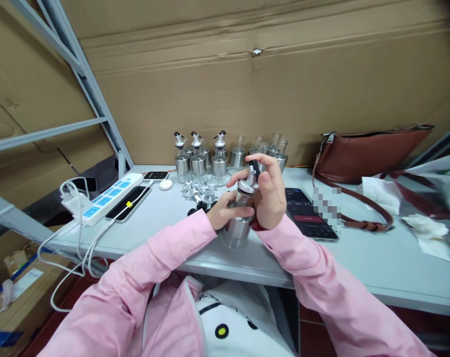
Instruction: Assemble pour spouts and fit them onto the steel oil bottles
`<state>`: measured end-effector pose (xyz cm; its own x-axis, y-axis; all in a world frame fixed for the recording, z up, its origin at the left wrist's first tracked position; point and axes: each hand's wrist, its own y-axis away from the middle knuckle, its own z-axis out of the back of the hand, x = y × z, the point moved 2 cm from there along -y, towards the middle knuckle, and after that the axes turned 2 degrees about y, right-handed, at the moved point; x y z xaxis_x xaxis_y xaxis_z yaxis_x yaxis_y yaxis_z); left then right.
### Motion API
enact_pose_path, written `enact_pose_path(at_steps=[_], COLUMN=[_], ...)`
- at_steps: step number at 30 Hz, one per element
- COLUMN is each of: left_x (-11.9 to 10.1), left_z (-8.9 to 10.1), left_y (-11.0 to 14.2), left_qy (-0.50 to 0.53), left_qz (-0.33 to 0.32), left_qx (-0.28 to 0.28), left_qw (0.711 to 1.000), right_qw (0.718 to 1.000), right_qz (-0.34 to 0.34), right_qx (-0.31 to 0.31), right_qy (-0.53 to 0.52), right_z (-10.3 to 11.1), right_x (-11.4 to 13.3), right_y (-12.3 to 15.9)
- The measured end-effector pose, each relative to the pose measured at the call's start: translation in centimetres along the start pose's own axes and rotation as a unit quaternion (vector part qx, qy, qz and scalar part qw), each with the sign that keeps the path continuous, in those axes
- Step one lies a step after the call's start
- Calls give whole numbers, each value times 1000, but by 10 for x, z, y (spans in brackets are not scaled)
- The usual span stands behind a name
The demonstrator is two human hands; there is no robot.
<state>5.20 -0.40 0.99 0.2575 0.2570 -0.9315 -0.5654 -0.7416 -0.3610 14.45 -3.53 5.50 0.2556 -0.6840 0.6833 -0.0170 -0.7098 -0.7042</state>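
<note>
Bottle in hand: a glass and steel bottle (237,230) is at the table's near edge, between the two hands, leaning slightly to the right.
Left hand: the left hand (225,210) is wrapped around the bottle's upper part, gripping it firmly.
Right hand: the right hand (271,198) has its fingers curled about the spout (248,184) on top of the bottle's neck — thumb beside the black flap, grip closed on it.
Back row: three bottles with spouts (198,166) stand near the cardboard wall (254,94), with several open-necked bottles (238,158) behind and to their right.
Loose parts: a heap of silvery spout parts (199,191) lies in front of that row; black pieces (197,207) sit just beside the left hand.
Right side: a phone (310,218) showing a timer, a brown bag (369,151), crumpled tissues (425,228).
Left side: a power strip (111,196) — with another phone (130,202) alongside, plugged into a white cable.
Table: pale grey tabletop (359,263).
</note>
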Motion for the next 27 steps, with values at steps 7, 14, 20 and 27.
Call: enact_pose_path(at_steps=[7,14,20,27], left_x=[0,-8,-5,-1], left_z=[0,-5,-2,0], left_y=[2,1,2,3], left_qy=[27,40,36,32], left_qz=[7,0,9,24], left_qx=[-12,1,-13,-17], left_qw=[1000,999,999,999], right_qw=[997,997,997,997], right_qz=[-50,-45,-48,-27], right_qx=[26,42,39,48], right_qy=[-50,-38,-48,-50], right_z=[-1,0,2,4], right_x=[0,-2,-3,-7], right_y=[-2,-1,2,3])
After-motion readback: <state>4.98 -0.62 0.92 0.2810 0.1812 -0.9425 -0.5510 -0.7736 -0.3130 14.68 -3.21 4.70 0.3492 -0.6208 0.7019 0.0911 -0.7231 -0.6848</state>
